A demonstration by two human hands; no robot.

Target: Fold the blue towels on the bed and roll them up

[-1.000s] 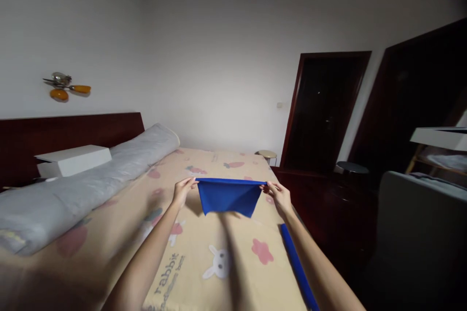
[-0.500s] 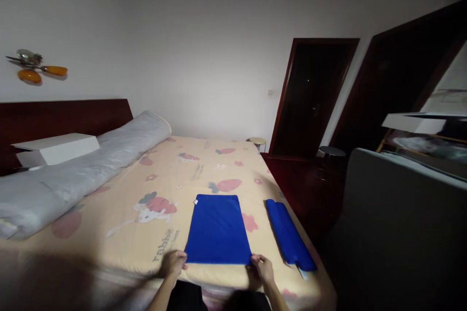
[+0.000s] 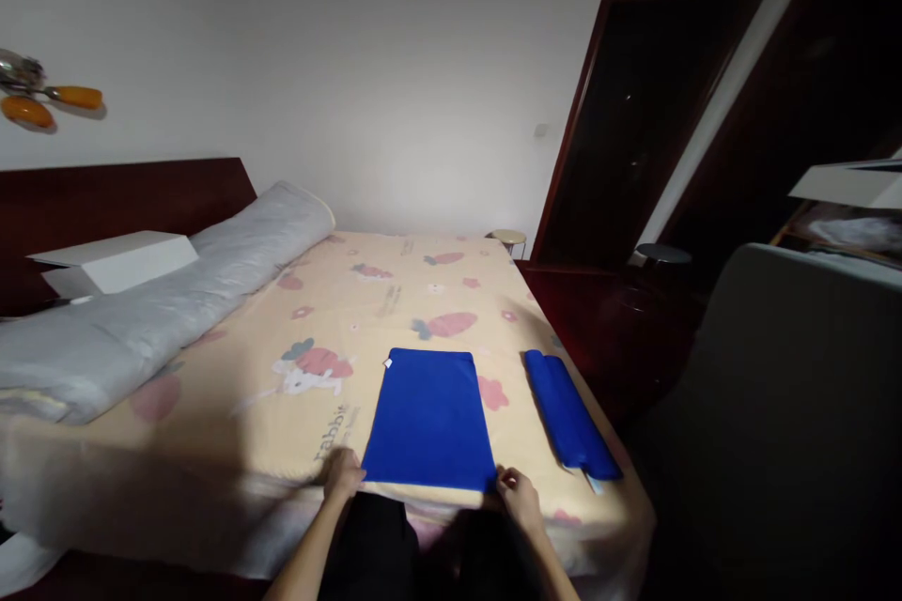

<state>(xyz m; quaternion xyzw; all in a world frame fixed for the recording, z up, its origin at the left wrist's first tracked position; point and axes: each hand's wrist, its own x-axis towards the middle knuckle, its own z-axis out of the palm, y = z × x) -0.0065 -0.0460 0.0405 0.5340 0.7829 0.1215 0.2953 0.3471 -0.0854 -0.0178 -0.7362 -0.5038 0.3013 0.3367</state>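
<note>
A flat blue cloth (image 3: pixel 430 418) with a small white tag at its far left corner lies on the bed in front of me. At its near left corner, my left hand (image 3: pixel 343 477) is closed, pinching the edge. My right hand (image 3: pixel 519 496) is likewise closed at the near right corner, thumb and fingers together on the cloth. To the right of the cloth, a rolled blue cloth bundle (image 3: pixel 572 421) made of two side-by-side rolls lies along the bed's edge, a pale tag sticking out at its near end.
The bed (image 3: pixel 282 441) has a cream sheet with rabbit and carrot prints. A grey rolled mattress (image 3: pixel 211 293) lies by the dark headboard (image 3: pixel 127 199), with a white box (image 3: pixel 137 261) on it. A grey panel (image 3: pixel 789 394) stands right of the bed; stools (image 3: pixel 508 237) stand beyond.
The camera view has tilted down and turned slightly, so the bed and cloths appear higher in the picture. Both hands stay at the cloth's near corners, and the cloth remains flat.
</note>
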